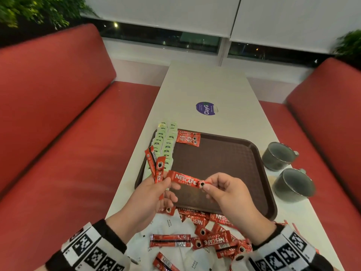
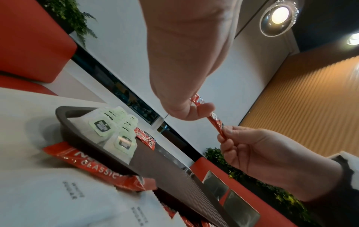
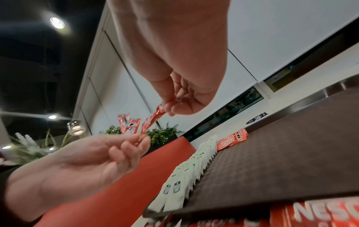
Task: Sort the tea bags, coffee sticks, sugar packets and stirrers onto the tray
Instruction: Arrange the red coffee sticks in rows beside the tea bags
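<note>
Red booth seats flank my white table point(image 1: 211, 89). My right hand point(image 1: 228, 194) pinches 1 coffee stick point(image 1: 185, 180) over the tray point(image 1: 261, 173); my left hand point(image 1: 150, 194) grips its other end plus 2 sticks point(image 1: 155, 167). Tea bags point(image 1: 164, 145) line the tray's left edge; sugar packets point(image 1: 172, 227) lie nearer me.

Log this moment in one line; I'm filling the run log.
stage: gathering coffee sticks | left hand: holds two sticks | right hand: pinches coffee stick, left hand pinching other end | tray: tea bags, three sticks
</note>
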The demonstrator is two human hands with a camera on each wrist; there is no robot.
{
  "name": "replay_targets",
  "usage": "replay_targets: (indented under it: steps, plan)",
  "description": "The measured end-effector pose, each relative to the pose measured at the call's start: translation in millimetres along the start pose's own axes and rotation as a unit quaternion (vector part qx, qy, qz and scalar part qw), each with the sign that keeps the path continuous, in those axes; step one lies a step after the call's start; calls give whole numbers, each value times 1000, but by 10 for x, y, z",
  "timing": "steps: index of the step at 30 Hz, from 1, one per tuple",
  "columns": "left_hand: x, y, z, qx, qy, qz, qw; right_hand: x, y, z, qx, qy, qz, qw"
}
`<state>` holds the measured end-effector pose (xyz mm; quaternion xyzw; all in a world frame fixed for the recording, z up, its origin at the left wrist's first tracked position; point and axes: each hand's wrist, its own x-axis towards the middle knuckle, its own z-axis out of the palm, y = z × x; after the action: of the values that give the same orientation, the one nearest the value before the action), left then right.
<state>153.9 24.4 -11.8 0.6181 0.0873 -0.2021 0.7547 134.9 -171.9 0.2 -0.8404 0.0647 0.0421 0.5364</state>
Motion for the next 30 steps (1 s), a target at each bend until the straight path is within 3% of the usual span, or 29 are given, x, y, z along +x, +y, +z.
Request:
replay_targets:
  steps: [6, 15, 23, 30]
  plan:
    - [127, -42, -225, -6, 11, -46, 999, 853, 108, -193, -67, 78, 24, 994]
    - [125, -49, -340, -62, -2, -125, 990, 2049, 438, 41, -136, 42, 118, 983]
    - [157, -52, -438, -94, 37, -130, 986, 2454, 579, 191, -178, 12, 137, 974]
    - [193, -78, -457, -103, 54, -130, 985, 2520, 555, 218, -206, 28, 125, 970]
